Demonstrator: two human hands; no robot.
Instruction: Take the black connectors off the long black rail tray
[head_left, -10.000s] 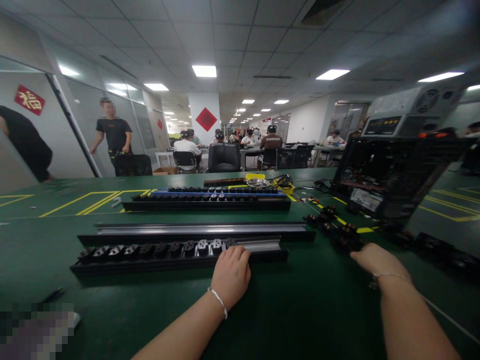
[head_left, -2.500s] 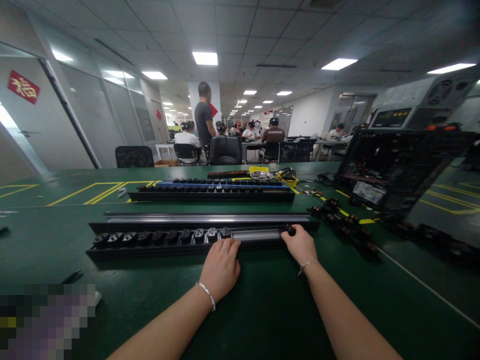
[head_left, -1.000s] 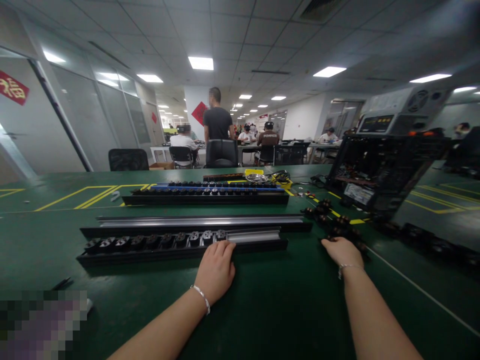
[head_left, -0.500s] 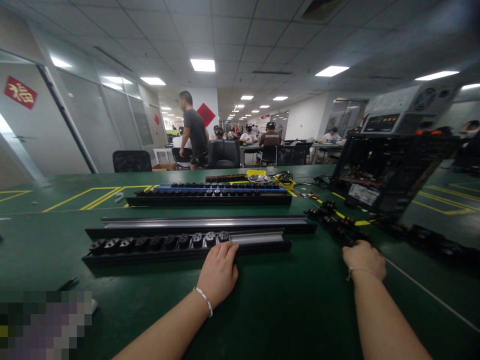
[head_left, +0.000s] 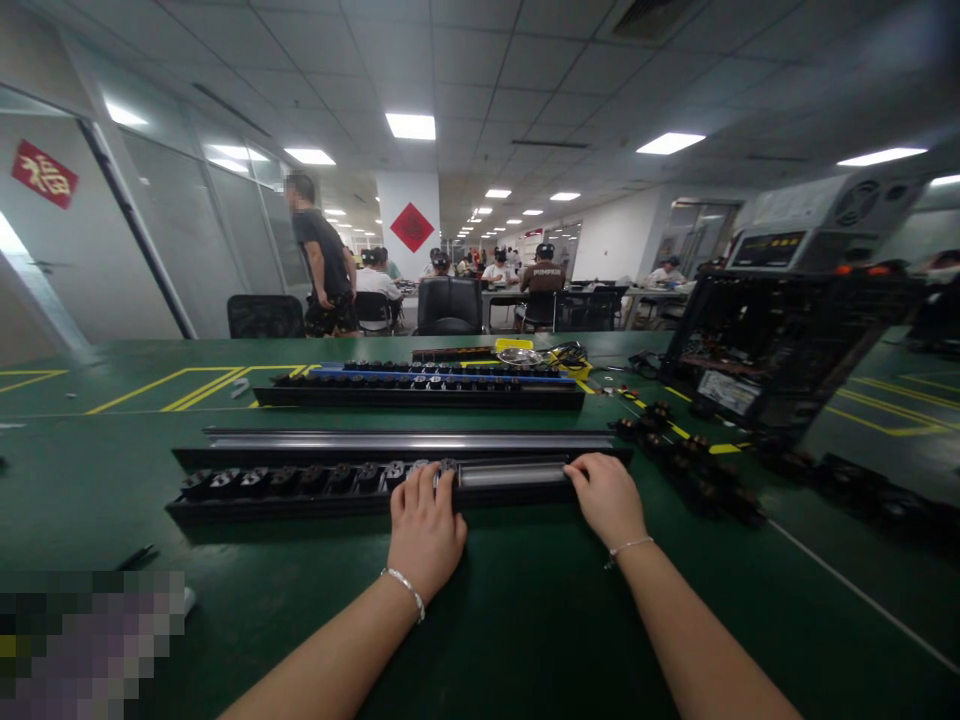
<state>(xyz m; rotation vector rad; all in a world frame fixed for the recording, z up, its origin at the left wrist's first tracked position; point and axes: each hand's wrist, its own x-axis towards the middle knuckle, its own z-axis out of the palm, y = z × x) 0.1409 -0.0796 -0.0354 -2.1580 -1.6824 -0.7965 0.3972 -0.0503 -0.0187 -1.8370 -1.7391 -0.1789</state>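
Front channel, center of frame, long black strip, bright metal groove bare toward its right end. Socket modules, chunky, black with some shiny faces, fill the rest; last ones partly hidden under left hand. Far-left ones dark, detail hard to make out. Left hand: palm down, fingers together, bent over the row; can't tell if gripping. Right hand: thumb and fingertips nearly together at channel's right end, wrist angled inward; contents hidden, can't tell if holding anything. Rear channel just behind, smooth metal inside; right end partly behind right hand. Loose modules, right of center, blurred dark heap on glossy green worktop. Lower-left corner pixelated, unreadable.
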